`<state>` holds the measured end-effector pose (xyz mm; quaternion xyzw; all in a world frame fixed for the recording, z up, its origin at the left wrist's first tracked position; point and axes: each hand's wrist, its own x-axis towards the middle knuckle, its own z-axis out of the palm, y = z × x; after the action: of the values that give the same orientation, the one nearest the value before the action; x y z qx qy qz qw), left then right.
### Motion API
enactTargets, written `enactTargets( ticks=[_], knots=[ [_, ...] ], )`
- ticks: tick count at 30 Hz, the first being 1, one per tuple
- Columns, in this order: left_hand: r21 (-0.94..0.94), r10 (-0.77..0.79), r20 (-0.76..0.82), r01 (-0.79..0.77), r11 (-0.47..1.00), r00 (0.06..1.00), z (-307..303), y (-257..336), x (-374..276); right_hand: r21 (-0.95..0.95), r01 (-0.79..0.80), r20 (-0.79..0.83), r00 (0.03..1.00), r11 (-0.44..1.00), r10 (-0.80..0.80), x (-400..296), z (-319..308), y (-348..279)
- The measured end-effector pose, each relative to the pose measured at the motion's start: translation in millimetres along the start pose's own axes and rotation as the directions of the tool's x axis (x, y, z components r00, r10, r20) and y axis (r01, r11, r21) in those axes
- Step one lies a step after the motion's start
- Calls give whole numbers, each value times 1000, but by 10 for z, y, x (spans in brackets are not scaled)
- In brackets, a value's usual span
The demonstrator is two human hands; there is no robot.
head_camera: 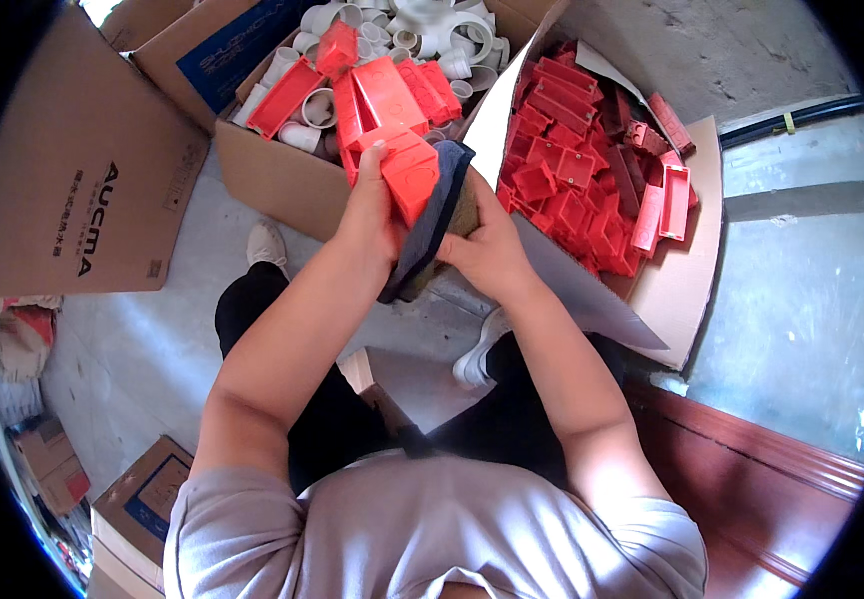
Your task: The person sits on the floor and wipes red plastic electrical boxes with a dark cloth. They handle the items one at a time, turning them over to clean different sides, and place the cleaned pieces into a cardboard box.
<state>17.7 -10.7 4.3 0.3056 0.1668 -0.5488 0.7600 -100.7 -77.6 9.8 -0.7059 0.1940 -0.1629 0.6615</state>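
My left hand [368, 206] grips a red plastic electrical box [411, 171] with round knockouts on its face. In my right hand [490, 251] is a folded dark grey and olive cloth [439, 206] with black edging, held against the box's right side. Just beyond both hands stands an open cardboard carton [282, 180] filled with white plastic pipe fittings [469, 64]. Several more red boxes [387, 93] lie on top of those fittings, some side by side. The fingers of my left hand are partly hidden behind the red box.
To the right, another open carton [690, 299] holds a heap of red electrical boxes [566, 187]. A tall closed carton [95, 165] stands at the left. Between my feet lies a cardboard piece [409, 382]. Reddish-brown wood panelling [739, 464] is at lower right.
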Motion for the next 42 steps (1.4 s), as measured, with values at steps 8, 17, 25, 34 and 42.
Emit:
enactTargets(
  ticks=[8,17,25,34,42],
  knots=[
    [-78,-29,95,37,996,995,1,-16,33,51,54,104,993,997,-59,-63,-202,75],
    [6,-23,45,23,1000,999,51,-4,-2,192,-58,44,998,980,50,-32,-176,-164],
    [-66,1,92,5,998,996,8,-15,48,-24,0,81,997,1000,2,-39,-210,-107],
    [38,11,30,-12,999,999,44,-19,-13,30,72,-141,988,997,-67,-21,18,-150],
    [-48,-55,400,81,996,915,36,203,-117,-371,271,-211,907,888,-365,-27,-606,-199]
  ],
)
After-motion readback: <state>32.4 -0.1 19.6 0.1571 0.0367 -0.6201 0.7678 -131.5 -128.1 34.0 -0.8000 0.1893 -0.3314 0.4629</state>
